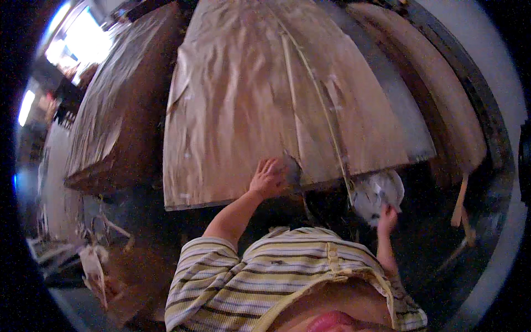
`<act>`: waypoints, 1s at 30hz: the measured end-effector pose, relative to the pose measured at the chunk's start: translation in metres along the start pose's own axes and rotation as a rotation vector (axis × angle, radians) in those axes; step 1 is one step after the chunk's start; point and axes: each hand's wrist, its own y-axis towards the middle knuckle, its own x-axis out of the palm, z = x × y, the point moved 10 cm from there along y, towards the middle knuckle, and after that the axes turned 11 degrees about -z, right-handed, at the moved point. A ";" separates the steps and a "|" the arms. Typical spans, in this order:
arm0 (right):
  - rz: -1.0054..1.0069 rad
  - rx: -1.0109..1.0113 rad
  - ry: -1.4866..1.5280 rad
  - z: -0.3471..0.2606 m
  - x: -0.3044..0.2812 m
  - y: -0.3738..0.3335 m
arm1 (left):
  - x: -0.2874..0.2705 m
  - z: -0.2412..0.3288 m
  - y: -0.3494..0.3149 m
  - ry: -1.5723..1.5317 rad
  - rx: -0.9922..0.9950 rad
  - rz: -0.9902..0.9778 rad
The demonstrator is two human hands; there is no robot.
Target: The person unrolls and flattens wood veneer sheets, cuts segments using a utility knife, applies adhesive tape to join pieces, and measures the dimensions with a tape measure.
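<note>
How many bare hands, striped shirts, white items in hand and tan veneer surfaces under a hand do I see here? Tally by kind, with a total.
Bare hands (left hand, right hand): 2
Striped shirt: 1
Roundish white item: 1
Tan veneer surface: 1
Total: 5

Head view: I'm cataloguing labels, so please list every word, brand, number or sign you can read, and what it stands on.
None can be read.
Striped shirt: a small dark mark, too small to read.
White bundle in the right hand: blurred, no lettering visible.
Brown sheet: no lettering visible.
</note>
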 end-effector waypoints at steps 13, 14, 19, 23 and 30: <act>-0.435 -0.222 -0.329 -0.206 0.108 0.048 | -0.014 0.009 -0.001 0.031 -0.025 0.070; -0.409 -0.263 -0.387 -0.221 0.101 0.040 | -0.012 0.006 -0.002 0.048 -0.028 0.040; -0.705 -0.046 -0.556 -0.161 0.118 0.008 | -0.020 0.014 0.001 -0.049 0.033 0.107; -0.514 -0.182 -0.153 -0.189 0.098 0.011 | -0.026 0.018 0.000 -0.034 0.038 0.107; -0.064 -0.498 -0.394 -0.281 0.053 0.067 | -0.016 0.018 0.005 -0.022 0.018 0.100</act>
